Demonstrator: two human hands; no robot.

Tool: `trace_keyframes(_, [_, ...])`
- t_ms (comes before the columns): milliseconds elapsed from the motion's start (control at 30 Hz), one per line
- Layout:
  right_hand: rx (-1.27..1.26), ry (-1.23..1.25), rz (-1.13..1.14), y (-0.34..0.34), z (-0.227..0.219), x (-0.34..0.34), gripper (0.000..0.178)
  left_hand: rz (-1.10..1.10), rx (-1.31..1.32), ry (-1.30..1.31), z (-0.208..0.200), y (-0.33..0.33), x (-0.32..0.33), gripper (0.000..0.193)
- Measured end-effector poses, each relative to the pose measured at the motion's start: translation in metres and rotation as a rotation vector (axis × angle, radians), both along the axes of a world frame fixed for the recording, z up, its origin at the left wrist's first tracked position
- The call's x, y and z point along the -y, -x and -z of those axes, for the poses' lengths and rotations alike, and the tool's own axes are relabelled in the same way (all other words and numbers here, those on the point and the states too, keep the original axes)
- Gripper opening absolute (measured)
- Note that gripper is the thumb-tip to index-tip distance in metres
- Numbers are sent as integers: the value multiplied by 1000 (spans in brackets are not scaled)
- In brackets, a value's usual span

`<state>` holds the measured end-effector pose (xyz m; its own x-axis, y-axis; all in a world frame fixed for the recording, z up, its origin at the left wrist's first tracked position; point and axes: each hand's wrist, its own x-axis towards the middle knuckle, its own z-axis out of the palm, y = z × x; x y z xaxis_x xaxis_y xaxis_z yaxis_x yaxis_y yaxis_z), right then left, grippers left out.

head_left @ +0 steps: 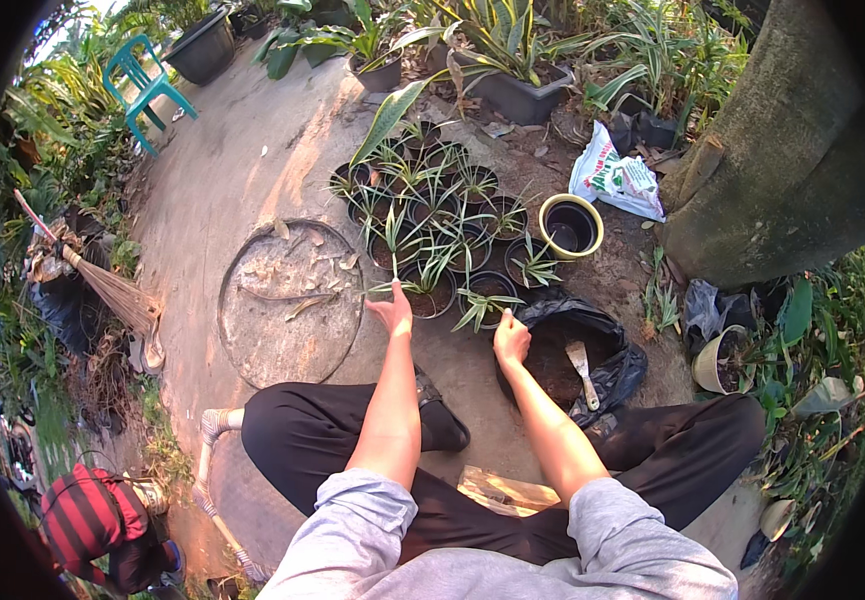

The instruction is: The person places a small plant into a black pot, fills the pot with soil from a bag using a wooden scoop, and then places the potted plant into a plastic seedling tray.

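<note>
On the rough concrete ground, a spiky seedling in a round black plastic pot (430,297) is pinched by the left hand (393,311); the right hand (510,340) is curled, empty, beside a crinkled black soil bag (607,345).

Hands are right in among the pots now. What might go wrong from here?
The left hand reaches a seedling in a tightly packed cluster of black pots; brushing a neighbour might bend leaves or tip it. The right hand is at the rim of the open soil bag, where the trowel lies loose and might slide.
</note>
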<state>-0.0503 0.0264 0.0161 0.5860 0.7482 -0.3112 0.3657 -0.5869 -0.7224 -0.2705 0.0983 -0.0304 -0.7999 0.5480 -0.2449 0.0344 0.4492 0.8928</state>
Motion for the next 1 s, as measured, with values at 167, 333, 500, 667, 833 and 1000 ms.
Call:
trace_keyframes(167, [-552, 58, -49, -36, 35, 11, 40, 161, 402, 386, 7, -12, 22, 128])
trace_keyframes(333, [-849, -81, -85, -21, 52, 4, 38, 781, 932, 435, -15, -21, 33, 131])
trace_keyframes(500, [-971, -138, -21, -17, 48, -10, 44, 872, 938, 297, -37, -60, 26, 131])
trace_keyframes(667, [-954, -103, 0, -28, 44, -20, 41, 891, 865, 331, -47, -77, 24, 126])
trace_keyframes(833, [-572, -31, 32, -66, 26, -27, 24, 998, 416, 640, -51, -66, 9, 110])
trace_keyframes(1000, [185, -377, 275, -170, 74, -66, 31, 1090, -284, 827, -104, -99, -32, 88])
